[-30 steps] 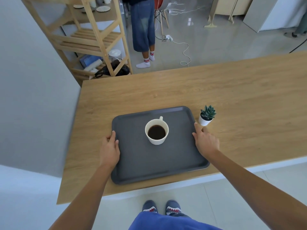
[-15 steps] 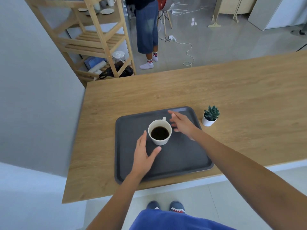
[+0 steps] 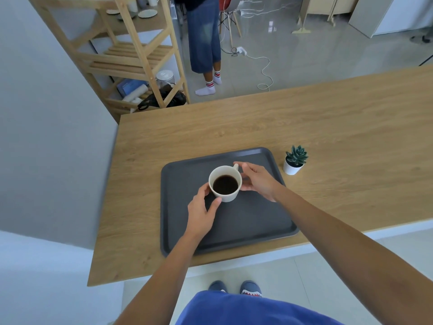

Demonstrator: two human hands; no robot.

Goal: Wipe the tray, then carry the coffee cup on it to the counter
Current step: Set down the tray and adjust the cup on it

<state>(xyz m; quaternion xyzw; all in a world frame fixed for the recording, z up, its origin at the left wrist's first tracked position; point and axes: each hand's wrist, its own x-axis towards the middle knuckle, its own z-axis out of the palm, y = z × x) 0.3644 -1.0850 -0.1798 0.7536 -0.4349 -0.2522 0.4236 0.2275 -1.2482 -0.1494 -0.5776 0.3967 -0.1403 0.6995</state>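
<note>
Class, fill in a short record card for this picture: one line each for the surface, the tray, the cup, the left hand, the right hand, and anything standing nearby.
surface: wooden counter
tray: dark grey tray, flat on the counter near its front edge
cup: white coffee cup on the tray, upright, holding dark coffee
left hand: left hand at the cup's near-left side, fingers touching it
right hand: right hand at the cup's right side, by the handle
nearby: small potted succulent, on the counter right of the tray, apart from it

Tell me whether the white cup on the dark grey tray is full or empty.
Partly full. The white cup stands upright on the dark grey tray, dark coffee showing below its rim, both hands cupping its sides.
</note>
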